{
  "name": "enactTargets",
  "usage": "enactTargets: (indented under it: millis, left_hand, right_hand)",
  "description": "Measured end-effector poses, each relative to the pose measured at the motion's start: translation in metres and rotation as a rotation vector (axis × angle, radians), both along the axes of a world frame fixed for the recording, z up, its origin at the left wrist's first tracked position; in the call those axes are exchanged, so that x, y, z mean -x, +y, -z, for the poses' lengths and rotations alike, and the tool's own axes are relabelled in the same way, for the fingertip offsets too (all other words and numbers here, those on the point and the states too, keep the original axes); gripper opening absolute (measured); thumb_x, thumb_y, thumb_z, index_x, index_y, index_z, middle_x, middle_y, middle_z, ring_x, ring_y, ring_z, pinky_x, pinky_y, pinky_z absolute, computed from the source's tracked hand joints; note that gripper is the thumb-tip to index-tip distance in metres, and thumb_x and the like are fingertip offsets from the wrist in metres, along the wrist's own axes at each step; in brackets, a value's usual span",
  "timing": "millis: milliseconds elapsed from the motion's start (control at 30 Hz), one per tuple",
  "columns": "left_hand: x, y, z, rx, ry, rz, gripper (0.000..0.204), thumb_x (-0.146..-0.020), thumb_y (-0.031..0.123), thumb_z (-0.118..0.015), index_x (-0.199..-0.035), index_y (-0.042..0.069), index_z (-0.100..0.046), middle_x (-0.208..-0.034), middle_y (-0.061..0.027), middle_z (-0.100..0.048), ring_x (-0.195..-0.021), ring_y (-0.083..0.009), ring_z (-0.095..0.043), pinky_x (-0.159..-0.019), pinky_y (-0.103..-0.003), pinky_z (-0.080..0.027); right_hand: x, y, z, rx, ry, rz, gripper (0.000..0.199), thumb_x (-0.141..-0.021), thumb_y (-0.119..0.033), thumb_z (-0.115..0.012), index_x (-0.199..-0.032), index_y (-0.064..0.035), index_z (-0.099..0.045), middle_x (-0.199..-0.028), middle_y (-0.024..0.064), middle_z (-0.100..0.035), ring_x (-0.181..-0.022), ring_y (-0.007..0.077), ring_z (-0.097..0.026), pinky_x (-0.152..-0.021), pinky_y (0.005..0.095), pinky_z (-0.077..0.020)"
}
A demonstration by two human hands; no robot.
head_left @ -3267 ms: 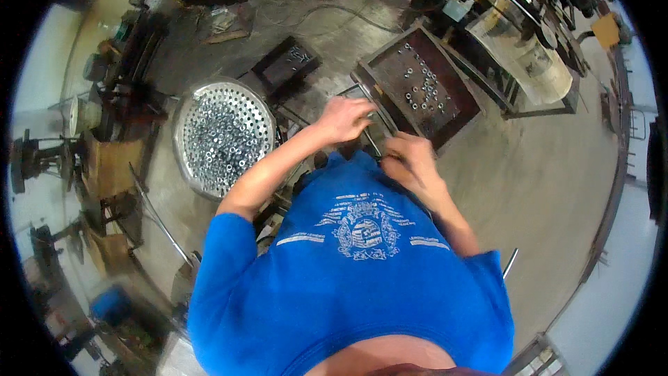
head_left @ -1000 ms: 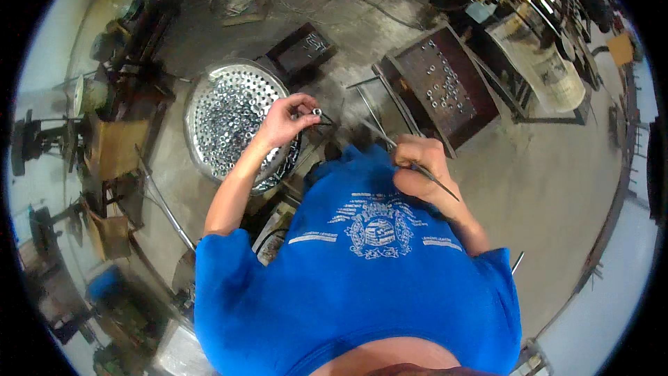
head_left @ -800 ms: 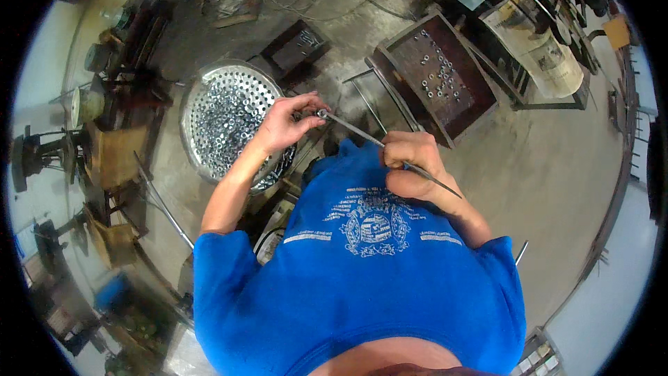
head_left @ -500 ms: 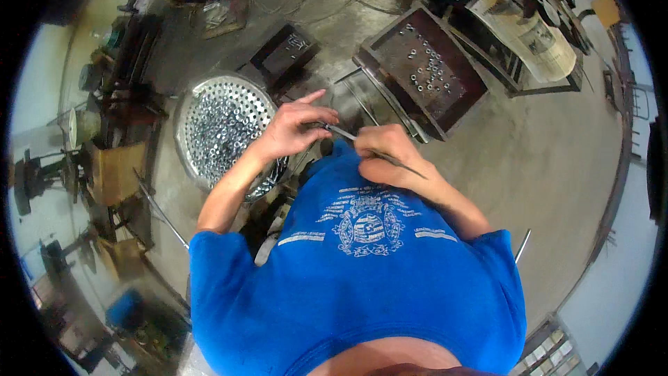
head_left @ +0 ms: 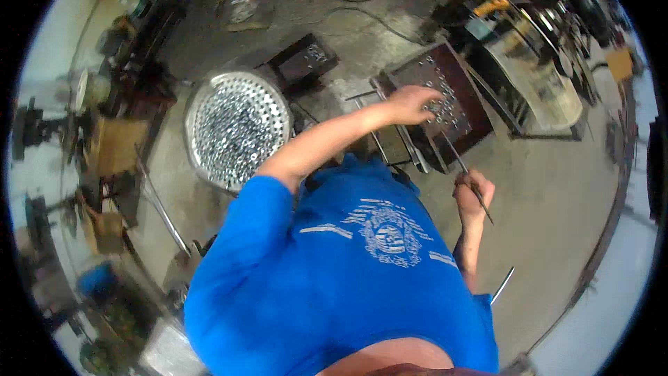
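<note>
While my left hand [head_left: 410, 103] reaches, fingers loose, over the dark tray [head_left: 452, 108] of small metal parts, my right hand [head_left: 473, 195] grips a thin rod [head_left: 467, 175]. The rod looks stiff and light; I judge mid-length is best to hold.

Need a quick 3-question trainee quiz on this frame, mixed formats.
1. True or false: the left hand is over the dark tray of small metal pieces.
2. What does the right hand hold? A) thin metal rod B) hammer C) cloth
3. Fill in: the round perforated basket, full of small shiny parts, lies on the person's ____ side.

Key: 1 true; 2 A; 3 left.
</note>
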State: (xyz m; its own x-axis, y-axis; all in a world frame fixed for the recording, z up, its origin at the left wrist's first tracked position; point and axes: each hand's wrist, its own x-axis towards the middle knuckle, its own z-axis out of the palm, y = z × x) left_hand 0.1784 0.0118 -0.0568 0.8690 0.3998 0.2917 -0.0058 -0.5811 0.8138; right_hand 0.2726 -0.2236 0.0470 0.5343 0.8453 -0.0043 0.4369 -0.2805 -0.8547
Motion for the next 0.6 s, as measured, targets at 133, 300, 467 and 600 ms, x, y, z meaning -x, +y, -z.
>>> enactTargets:
  millis: [133, 300, 467, 600]
  left_hand:
    - [-0.001, -0.006, -0.002, 0.009, 0.136, -0.087, 0.048, -0.077, 0.027, -0.071, -0.119, 0.006, -0.057, -0.110, -0.0146, -0.064, -0.105, -0.0326, -0.059, -0.090, -0.042, -0.047]
    - [0.112, 0.018, 0.019, 0.098, 0.278, -0.222, 0.047, -0.080, 0.028, -0.069, -0.119, 0.002, -0.058, -0.108, -0.0151, -0.066, -0.096, -0.0297, -0.065, -0.084, -0.038, -0.051]
    - [0.289, 0.048, 0.040, 0.067, 0.690, -0.721, 0.036, -0.078, 0.025, -0.068, -0.108, 0.005, -0.065, -0.089, -0.0165, -0.068, -0.081, -0.0276, -0.068, -0.073, -0.037, -0.052]
    - [0.374, 0.075, 0.052, 0.065, 0.935, -0.989, 0.028, -0.078, 0.024, -0.065, -0.103, 0.015, -0.068, -0.097, -0.0146, -0.067, -0.092, -0.0312, -0.065, -0.080, -0.043, -0.051]
  right_hand:
    - [0.012, 0.001, -0.002, 0.029, 0.242, 0.021, 0.005, -0.064, -0.001, -0.055, -0.064, 0.0008, -0.050, -0.059, 0.0038, -0.044, -0.056, 0.0104, -0.042, -0.051, 0.0257, -0.0315]
    - [0.023, 0.022, 0.003, -0.014, 0.094, -0.195, 0.014, -0.068, -0.009, -0.058, -0.063, 0.0006, -0.049, -0.060, 0.0044, -0.042, -0.056, 0.0114, -0.040, -0.052, 0.0263, -0.0305]
    - [0.027, 0.040, 0.002, -0.015, 0.074, -0.334, 0.030, -0.072, -0.024, -0.061, -0.063, 0.0003, -0.047, -0.059, 0.0053, -0.039, -0.056, 0.0134, -0.040, -0.052, 0.0277, -0.0300]
    - [0.037, 0.051, -0.012, 0.064, 0.056, -0.392, 0.028, -0.072, -0.023, -0.061, -0.064, 0.0001, -0.048, -0.061, 0.0066, -0.041, -0.057, 0.0150, -0.041, -0.052, 0.0286, -0.0309]
